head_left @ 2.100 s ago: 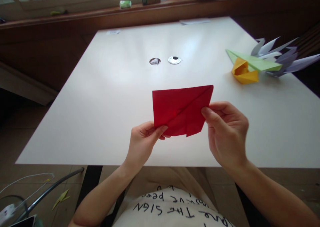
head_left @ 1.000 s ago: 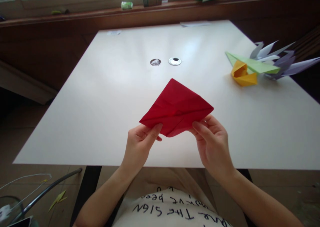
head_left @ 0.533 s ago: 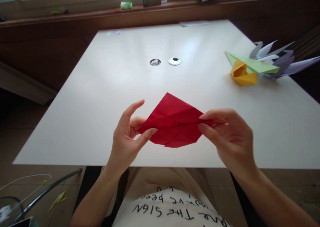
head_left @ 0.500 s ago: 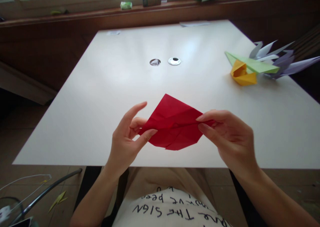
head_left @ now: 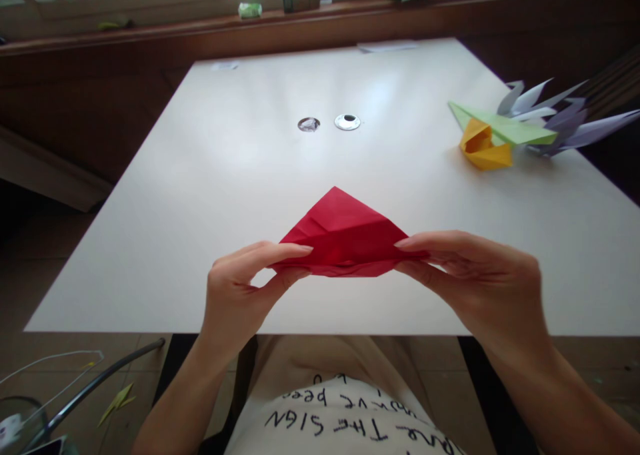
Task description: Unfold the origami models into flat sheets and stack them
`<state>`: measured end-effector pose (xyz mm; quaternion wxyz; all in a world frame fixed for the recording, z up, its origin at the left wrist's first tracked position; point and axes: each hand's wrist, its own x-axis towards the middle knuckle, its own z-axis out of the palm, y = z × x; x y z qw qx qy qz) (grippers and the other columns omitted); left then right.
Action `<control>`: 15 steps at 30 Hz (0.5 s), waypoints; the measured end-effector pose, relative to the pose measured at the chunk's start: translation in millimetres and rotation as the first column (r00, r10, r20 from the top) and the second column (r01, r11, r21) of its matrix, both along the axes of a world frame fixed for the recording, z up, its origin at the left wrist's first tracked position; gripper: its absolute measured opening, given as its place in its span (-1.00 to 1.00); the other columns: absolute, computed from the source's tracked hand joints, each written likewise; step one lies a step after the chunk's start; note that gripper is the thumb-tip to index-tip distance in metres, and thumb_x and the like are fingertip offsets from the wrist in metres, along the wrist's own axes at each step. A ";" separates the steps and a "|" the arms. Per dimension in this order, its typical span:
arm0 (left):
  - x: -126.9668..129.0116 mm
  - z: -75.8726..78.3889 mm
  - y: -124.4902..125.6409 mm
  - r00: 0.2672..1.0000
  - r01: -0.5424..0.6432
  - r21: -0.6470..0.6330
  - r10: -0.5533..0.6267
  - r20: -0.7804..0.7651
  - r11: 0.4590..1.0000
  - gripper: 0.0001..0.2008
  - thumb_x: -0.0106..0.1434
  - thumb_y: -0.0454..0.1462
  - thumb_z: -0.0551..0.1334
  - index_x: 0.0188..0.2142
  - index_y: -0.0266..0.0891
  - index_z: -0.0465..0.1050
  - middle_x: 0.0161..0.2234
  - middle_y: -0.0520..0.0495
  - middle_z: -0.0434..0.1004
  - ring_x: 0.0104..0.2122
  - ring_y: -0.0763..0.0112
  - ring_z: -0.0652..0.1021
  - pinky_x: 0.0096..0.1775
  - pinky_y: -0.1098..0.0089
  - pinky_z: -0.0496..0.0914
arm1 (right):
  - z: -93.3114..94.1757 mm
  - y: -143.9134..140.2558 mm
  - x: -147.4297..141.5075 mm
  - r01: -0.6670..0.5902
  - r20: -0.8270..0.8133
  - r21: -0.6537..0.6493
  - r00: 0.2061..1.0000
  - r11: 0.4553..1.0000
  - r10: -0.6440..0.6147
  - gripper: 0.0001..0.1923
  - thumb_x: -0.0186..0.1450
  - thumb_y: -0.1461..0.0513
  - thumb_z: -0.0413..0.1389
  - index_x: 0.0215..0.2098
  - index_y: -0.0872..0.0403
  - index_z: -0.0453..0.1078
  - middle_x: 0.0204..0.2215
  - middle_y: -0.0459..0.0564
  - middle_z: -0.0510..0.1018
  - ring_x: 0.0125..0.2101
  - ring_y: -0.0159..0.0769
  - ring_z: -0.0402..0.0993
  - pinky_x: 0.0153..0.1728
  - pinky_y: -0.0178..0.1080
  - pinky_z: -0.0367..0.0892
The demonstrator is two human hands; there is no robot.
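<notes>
A creased red paper (head_left: 345,235) is held flat-on above the near edge of the white table (head_left: 210,195), its point aimed away from me. My left hand (head_left: 245,291) pinches the paper's left corner between thumb and fingers. My right hand (head_left: 475,285) pinches the right corner the same way. Both hands hover just above the tabletop, and the paper's underside is hidden.
Folded paper figures lie at the table's right edge: a yellow one (head_left: 483,148), a green one (head_left: 505,127) and pale purple spiky ones (head_left: 565,118). Two round cable holes (head_left: 327,123) sit mid-table. Small boxes rest on the window sill (head_left: 300,0). A cable (head_left: 95,381) hangs at lower left.
The red paper went from upright and facing me to tilted nearly flat, folding toward a triangle. Both hands shifted their grip to its left and right corners and spread apart.
</notes>
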<state>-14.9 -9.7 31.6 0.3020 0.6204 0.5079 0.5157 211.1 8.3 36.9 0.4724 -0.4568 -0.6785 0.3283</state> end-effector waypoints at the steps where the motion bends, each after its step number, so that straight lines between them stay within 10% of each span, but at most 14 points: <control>1: 1.9 0.1 -1.2 0.999 -0.040 0.009 0.040 0.001 0.999 -0.80 -0.01 -0.37 0.36 -0.34 -0.09 0.56 -0.42 0.06 0.60 -0.39 0.39 0.57 -0.34 0.42 0.49 | 0.7 -1.0 -0.1 0.006 -0.013 0.003 1.000 1.000 -0.006 -0.74 0.07 0.35 0.26 -0.31 -0.12 0.49 -0.40 -0.20 0.60 -0.41 -0.31 0.54 -0.34 -0.23 0.55; 6: 8.6 -0.7 -6.8 0.975 -0.223 0.110 0.220 0.041 0.969 -0.66 -0.10 -0.40 0.41 -0.30 0.00 0.55 -0.39 0.18 0.61 -0.40 0.46 0.57 -0.33 0.48 0.48 | 2.9 -6.0 0.3 0.035 -0.027 0.051 0.999 0.998 -0.034 -0.69 0.05 0.36 0.27 -0.28 -0.11 0.48 -0.41 -0.21 0.60 -0.44 -0.32 0.56 -0.37 -0.27 0.56; 15: 5.9 -5.1 -7.6 0.989 -0.141 0.249 0.123 0.087 0.958 -0.77 -0.02 -0.44 0.37 -0.38 -0.07 0.56 -0.49 0.13 0.59 -0.48 0.48 0.56 -0.50 0.48 0.47 | 2.1 -12.7 1.2 0.008 -0.050 0.219 0.999 0.976 0.003 -0.62 0.03 0.46 0.25 -0.26 -0.07 0.48 -0.45 -0.21 0.60 -0.49 -0.38 0.53 -0.53 -0.34 0.48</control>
